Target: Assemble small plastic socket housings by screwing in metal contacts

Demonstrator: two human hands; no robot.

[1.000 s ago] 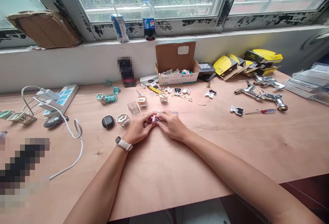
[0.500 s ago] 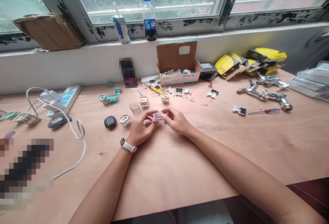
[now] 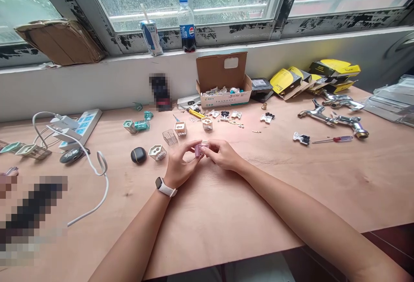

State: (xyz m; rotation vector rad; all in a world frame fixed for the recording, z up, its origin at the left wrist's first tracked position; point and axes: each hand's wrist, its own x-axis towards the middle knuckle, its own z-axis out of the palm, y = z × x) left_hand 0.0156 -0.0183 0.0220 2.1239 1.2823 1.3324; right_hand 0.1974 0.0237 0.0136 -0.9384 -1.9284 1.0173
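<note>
A small pink pencil sharpener [image 3: 197, 150] is held between both hands above the wooden table. My left hand [image 3: 180, 163], with a white-banded watch on its wrist, pinches its left side between thumb and fingers. From the right, my right hand [image 3: 222, 155] grips its other end, the thumb laid over it; the fingers hide part of it. Close to my left hand stand a white two-hole sharpener with a clear case [image 3: 157, 152] and a clear hexagonal case [image 3: 170, 137]. Farther back are two more white-topped sharpeners, one of them [image 3: 180, 128] beside the clear case.
A black earbud case [image 3: 139, 155] and teal sharpeners [image 3: 141, 125] lie leftward. Behind are a yellow cutter [image 3: 196, 113] and an open carton [image 3: 224, 99]. To the right lie a screwdriver [image 3: 341, 139] and chrome taps [image 3: 351, 124]. A power strip [image 3: 87, 122] with white cables lies far left.
The sharpener has turned in my hands: its metal blades showed before, and now a plain pink side faces me. My left hand has shifted slightly to the right.
</note>
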